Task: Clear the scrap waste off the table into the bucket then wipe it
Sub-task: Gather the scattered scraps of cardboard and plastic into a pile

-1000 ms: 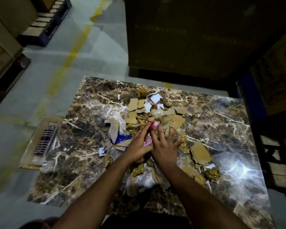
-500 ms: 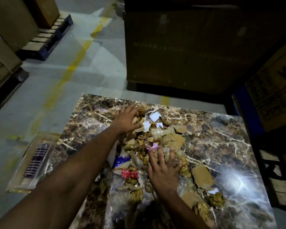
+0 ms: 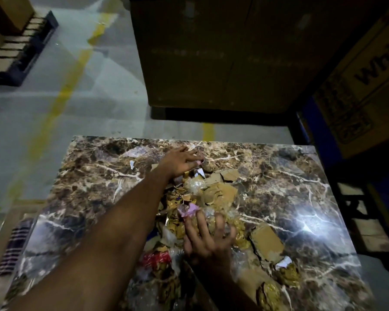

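Note:
A heap of scrap waste, made of torn cardboard, gold foil, clear plastic and white paper bits, lies in the middle of the brown marble table. My left hand reaches to the far end of the heap, fingers bent over white scraps there. Lower down, my right hand lies spread and flat on the near part of the heap, beside a pink scrap. A red wrapper sits under my left forearm. No bucket is in view.
A striped cloth in a clear wrapper lies on the floor left of the table. Large cardboard boxes stand beyond the far edge, more boxes at the right. A pallet sits at far left.
My left hand has left the centre of the heap and stretched out to its far end. My right hand stays pressed on the near scraps. The view has tilted towards the far edge.

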A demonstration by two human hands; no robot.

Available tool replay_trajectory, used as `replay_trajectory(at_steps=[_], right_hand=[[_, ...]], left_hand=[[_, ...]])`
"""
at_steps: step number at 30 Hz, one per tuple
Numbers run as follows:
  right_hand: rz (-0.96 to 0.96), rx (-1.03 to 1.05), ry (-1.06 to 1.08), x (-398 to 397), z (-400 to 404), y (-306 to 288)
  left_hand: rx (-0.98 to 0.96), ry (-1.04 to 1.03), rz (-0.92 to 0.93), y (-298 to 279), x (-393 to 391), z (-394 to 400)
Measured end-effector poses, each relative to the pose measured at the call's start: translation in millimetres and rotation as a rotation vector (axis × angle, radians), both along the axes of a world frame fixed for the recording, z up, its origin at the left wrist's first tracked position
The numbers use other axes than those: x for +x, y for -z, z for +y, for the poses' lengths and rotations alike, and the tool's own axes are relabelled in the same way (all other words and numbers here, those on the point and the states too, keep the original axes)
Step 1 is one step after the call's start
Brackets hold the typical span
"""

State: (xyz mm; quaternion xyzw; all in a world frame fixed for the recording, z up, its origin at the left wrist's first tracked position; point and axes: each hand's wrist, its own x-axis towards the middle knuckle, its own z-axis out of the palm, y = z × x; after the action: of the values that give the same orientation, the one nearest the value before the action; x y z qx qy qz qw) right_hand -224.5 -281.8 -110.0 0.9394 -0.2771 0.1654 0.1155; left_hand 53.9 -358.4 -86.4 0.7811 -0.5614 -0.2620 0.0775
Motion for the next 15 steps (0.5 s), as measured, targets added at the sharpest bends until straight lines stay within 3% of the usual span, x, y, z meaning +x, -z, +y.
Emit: replay_trajectory(at_steps=[4,9,15], right_hand=[[-0.001,-0.031,-0.039,-1,-7,2],[0.101,0.123,-0.018,-2,3,-9],[0.198,0.271,0.002,-3,6,-17]], left_hand=[[-0.038,-0.031,0.111,0,-31,18],[-0.08,-0.199,0.275,-11,-63,55],[-0.147,-0.553,0.764,-20,-88,105]])
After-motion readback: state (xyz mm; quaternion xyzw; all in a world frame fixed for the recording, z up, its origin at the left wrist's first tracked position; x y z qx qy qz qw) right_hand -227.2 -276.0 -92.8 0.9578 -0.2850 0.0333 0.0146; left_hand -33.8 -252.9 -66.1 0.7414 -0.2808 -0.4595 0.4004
